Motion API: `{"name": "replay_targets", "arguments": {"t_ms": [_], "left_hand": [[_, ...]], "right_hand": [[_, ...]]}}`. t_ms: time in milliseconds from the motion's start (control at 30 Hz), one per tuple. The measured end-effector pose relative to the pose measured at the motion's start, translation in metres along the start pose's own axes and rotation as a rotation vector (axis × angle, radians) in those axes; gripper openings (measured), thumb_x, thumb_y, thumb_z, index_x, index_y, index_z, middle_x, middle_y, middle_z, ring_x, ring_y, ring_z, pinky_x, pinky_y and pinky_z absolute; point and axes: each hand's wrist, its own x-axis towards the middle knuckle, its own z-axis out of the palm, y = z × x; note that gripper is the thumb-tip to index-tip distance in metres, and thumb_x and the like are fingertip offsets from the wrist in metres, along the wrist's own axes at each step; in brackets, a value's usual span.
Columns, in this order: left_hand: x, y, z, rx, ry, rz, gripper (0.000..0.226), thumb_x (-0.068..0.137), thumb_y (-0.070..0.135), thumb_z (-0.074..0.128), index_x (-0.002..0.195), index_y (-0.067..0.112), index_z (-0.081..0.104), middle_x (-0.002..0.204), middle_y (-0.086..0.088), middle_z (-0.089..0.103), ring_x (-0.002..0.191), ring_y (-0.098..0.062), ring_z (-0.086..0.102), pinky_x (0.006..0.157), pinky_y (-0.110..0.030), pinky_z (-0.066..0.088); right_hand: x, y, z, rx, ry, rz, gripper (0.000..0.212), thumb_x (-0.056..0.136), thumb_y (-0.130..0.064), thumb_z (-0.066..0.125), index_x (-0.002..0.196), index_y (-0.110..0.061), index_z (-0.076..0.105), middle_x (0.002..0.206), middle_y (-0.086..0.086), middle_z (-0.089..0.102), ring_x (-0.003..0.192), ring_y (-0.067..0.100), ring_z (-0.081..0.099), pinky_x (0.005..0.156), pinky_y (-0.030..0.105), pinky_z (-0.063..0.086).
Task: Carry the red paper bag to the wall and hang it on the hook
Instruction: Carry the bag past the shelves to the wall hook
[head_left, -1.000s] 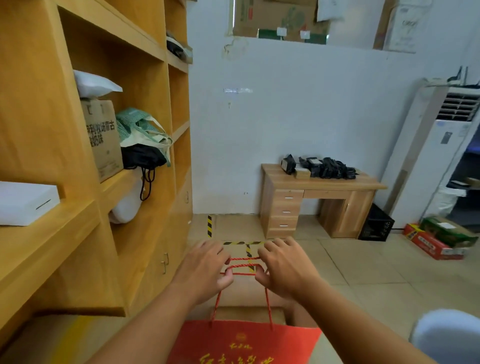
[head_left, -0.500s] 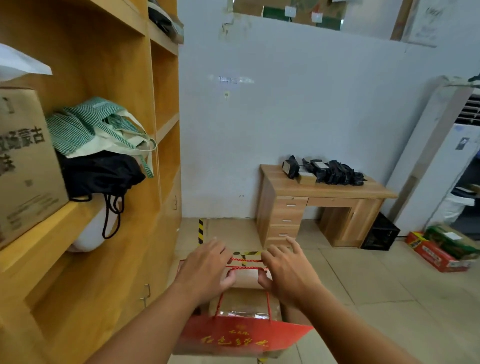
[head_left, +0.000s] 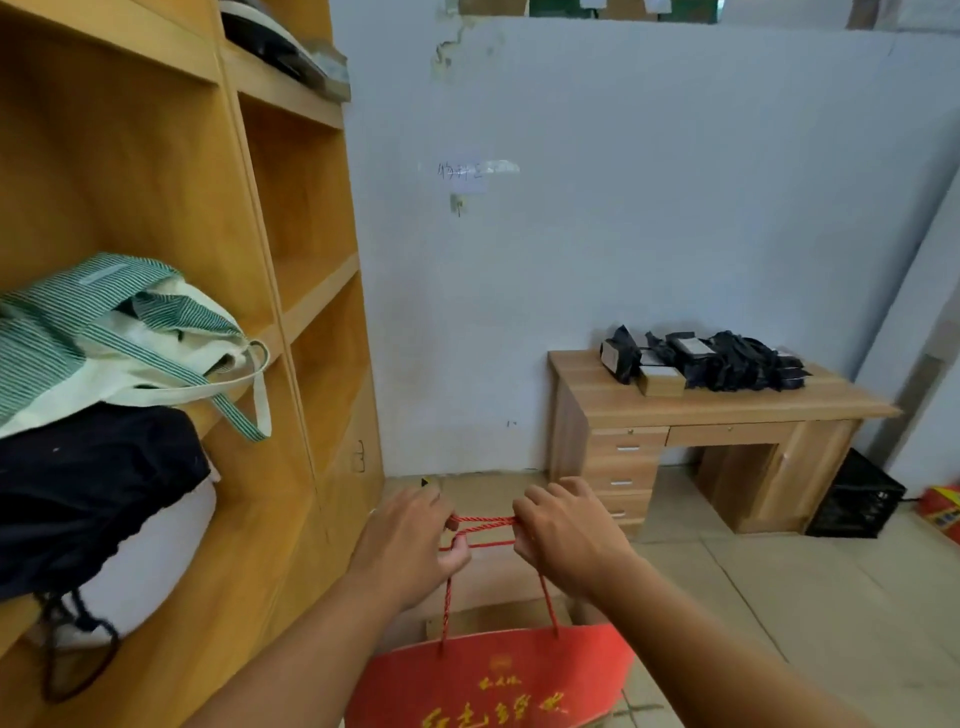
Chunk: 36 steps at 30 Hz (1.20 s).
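The red paper bag with gold lettering hangs low in front of me, cut off by the bottom edge. Its red rope handles stretch taut between my hands. My left hand grips the handles' left end and my right hand grips the right end, both palms down. On the white wall ahead a small hook sits below a taped paper label, well above and beyond my hands.
A tall wooden shelf unit fills the left, holding a striped green tote and a black bag. A wooden desk with black items stands against the wall on the right, a black crate beside it.
I have moved closer to the wall; the shelf and desk loom larger. Both hands keep hold of the rope handles, and the bag still hangs between them.
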Motion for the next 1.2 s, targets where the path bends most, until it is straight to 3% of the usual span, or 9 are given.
{"name": "replay_targets", "arguments": {"t_ms": [133, 433, 600, 800, 1200], "left_hand": [[0.059, -0.026, 0.020, -0.005, 0.028, -0.012, 0.014, 0.082, 0.035, 0.059, 0.077, 0.022, 0.058, 0.073, 0.008, 0.050, 0.069, -0.013, 0.043, 0.064, -0.028, 0.032], [0.189, -0.110, 0.086, -0.059, 0.032, -0.001, 0.012, 0.084, 0.033, 0.060, 0.083, 0.022, 0.064, 0.077, 0.008, 0.057, 0.075, -0.013, 0.049, 0.072, -0.027, 0.037], [0.276, -0.159, 0.108, -0.043, 0.062, 0.057, 0.012, 0.083, 0.031, 0.059, 0.083, 0.021, 0.066, 0.078, 0.006, 0.060, 0.076, -0.014, 0.051, 0.078, -0.033, 0.049], [0.382, -0.208, 0.141, -0.052, 0.071, 0.067, 0.012, 0.082, 0.031, 0.061, 0.079, 0.020, 0.065, 0.074, 0.006, 0.060, 0.073, -0.016, 0.051, 0.077, -0.034, 0.048], [0.571, -0.274, 0.204, 0.026, 0.034, 0.023, 0.010, 0.085, 0.033, 0.061, 0.079, 0.025, 0.062, 0.073, 0.011, 0.056, 0.071, -0.012, 0.047, 0.076, -0.032, 0.048]], "right_hand": [[0.055, 0.032, 0.026, 0.003, 0.019, -0.021, 0.023, 0.095, -0.035, 0.042, 0.085, -0.021, 0.058, 0.083, -0.001, 0.065, 0.073, 0.025, 0.062, 0.075, 0.043, 0.049], [0.178, 0.097, 0.096, -0.036, -0.022, -0.054, 0.028, 0.098, -0.038, 0.036, 0.093, -0.021, 0.058, 0.085, -0.001, 0.062, 0.070, 0.024, 0.059, 0.071, 0.042, 0.049], [0.261, 0.140, 0.122, -0.032, 0.006, -0.028, 0.028, 0.099, -0.039, 0.034, 0.093, -0.025, 0.057, 0.085, -0.005, 0.061, 0.071, 0.021, 0.058, 0.073, 0.041, 0.049], [0.352, 0.198, 0.176, -0.072, 0.050, 0.002, 0.024, 0.094, -0.036, 0.040, 0.081, -0.024, 0.056, 0.073, -0.004, 0.059, 0.060, 0.023, 0.057, 0.057, 0.039, 0.045], [0.522, 0.328, 0.262, 0.023, 0.052, -0.070, 0.025, 0.098, -0.035, 0.040, 0.094, -0.019, 0.059, 0.086, 0.001, 0.063, 0.071, 0.025, 0.060, 0.069, 0.040, 0.048]]}}
